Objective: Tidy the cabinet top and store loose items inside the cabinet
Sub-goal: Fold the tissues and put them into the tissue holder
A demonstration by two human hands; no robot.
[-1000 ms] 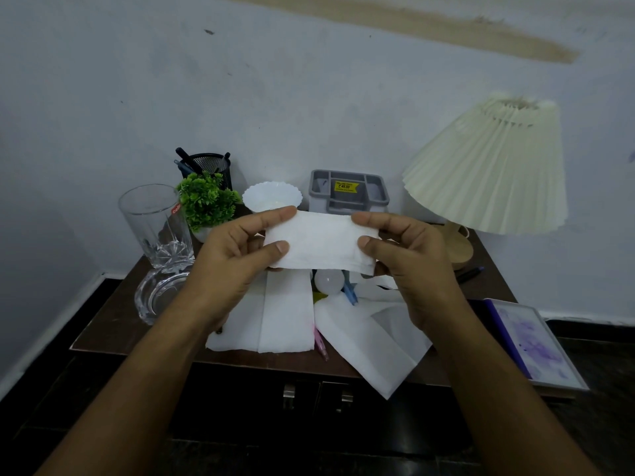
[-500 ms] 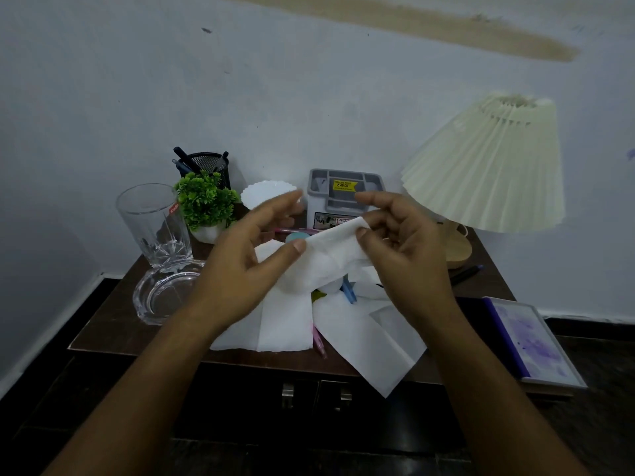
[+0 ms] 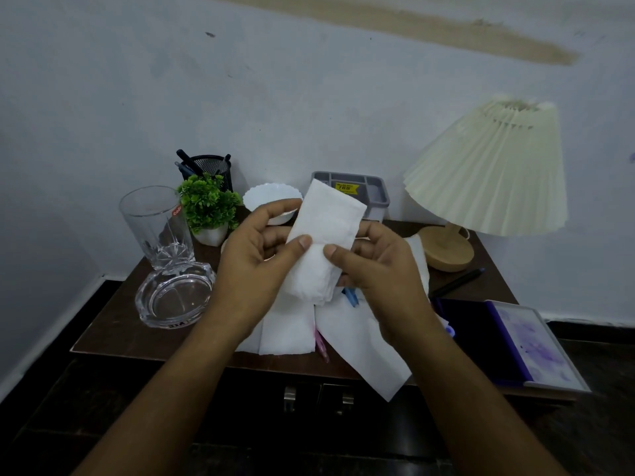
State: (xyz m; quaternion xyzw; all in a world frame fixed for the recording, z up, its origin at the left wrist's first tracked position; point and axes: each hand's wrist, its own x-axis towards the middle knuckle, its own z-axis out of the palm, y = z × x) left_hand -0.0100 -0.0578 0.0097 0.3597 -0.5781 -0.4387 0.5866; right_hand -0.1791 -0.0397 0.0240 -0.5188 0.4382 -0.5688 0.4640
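Above the brown cabinet top (image 3: 113, 333) I hold a folded white tissue (image 3: 326, 228), standing roughly on end. My left hand (image 3: 256, 255) pinches its lower left edge with thumb and fingers. My right hand (image 3: 372, 266) pinches the lower right side, thumb on the front. More white tissues lie flat under my hands: one (image 3: 287, 333) at the front middle, another (image 3: 369, 352) overhanging the front edge. A pink pen (image 3: 321, 345) and a blue clip (image 3: 352, 297) peek out between them. The cabinet's doors with metal handles (image 3: 290, 395) are closed.
At the left stand a tall glass (image 3: 154, 225) and a glass ashtray (image 3: 175, 295). Behind are a small green plant (image 3: 208, 204), a mesh pen holder (image 3: 208, 166), a white bowl (image 3: 271, 197) and a grey organiser (image 3: 372, 195). A pleated lamp (image 3: 491, 173), a black pen (image 3: 457, 281) and a purple notebook (image 3: 529, 341) occupy the right.
The tissue was stretched wide between both hands; it has been folded narrower and turned on end, with both hands drawn close together at its lower part.
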